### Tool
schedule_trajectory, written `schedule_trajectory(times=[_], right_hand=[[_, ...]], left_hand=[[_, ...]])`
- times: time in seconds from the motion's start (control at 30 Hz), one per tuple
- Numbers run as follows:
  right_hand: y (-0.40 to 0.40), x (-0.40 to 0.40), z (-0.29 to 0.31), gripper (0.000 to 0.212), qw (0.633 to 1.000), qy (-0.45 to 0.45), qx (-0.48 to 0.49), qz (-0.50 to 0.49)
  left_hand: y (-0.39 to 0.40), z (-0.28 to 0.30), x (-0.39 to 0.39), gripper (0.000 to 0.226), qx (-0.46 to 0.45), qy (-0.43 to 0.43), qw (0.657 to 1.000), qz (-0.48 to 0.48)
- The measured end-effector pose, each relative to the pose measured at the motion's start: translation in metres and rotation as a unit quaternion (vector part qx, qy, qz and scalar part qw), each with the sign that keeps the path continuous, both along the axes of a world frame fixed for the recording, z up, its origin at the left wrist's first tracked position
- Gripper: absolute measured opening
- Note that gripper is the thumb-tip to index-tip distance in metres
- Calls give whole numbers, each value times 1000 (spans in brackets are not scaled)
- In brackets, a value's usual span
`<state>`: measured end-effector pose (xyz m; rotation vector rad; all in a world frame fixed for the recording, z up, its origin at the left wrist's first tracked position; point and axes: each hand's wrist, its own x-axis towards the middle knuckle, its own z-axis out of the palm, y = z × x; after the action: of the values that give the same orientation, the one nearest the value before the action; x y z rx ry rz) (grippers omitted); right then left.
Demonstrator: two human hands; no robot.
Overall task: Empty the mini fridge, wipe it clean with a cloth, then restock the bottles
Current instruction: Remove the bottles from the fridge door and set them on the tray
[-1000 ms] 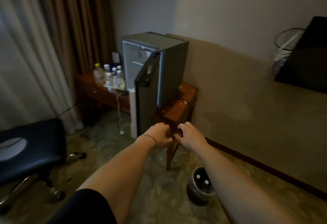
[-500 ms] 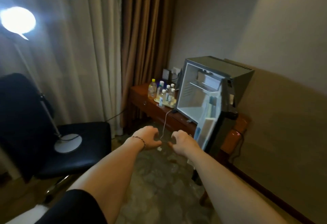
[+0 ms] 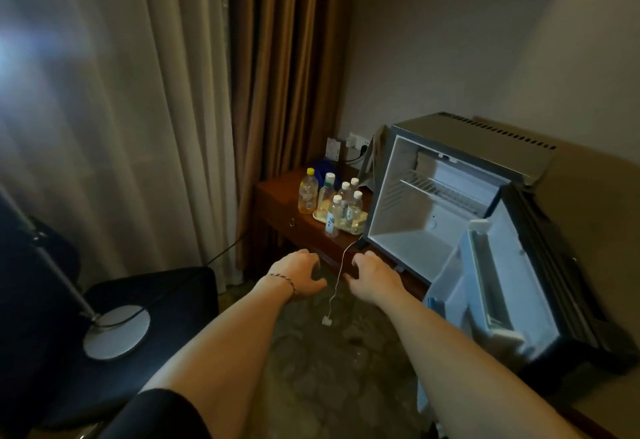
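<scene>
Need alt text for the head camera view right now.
Two bare hands, left hand and right hand, reach empty toward a wooden side table, where clear plastic bottles stand beside an empty grey mini fridge with its door open.

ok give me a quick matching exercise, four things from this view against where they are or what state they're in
Things:
1. grey mini fridge
2. clear plastic bottles
3. thin white cable
4. round silver lamp base

Places or states:
A. hanging off the desk edge
B. resting on the black seat
C. door open, shelves bare
D. clustered on the wooden desk

Pairs: 1-C, 2-D, 3-A, 4-B
</scene>
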<state>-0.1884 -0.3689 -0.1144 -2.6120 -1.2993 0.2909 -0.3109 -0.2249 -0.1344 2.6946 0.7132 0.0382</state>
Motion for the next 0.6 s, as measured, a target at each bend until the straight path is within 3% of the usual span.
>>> schedule_trajectory(times=[0.3,0.6], right_hand=[[115,132,-9,34,1000,-2,14,-14],[215,224,-25,43,998,22,-4,-54]], left_hand=[[120,5,116,42,1,-1,999,41],[222,-6,229,44,-17,-8,1000,0]])
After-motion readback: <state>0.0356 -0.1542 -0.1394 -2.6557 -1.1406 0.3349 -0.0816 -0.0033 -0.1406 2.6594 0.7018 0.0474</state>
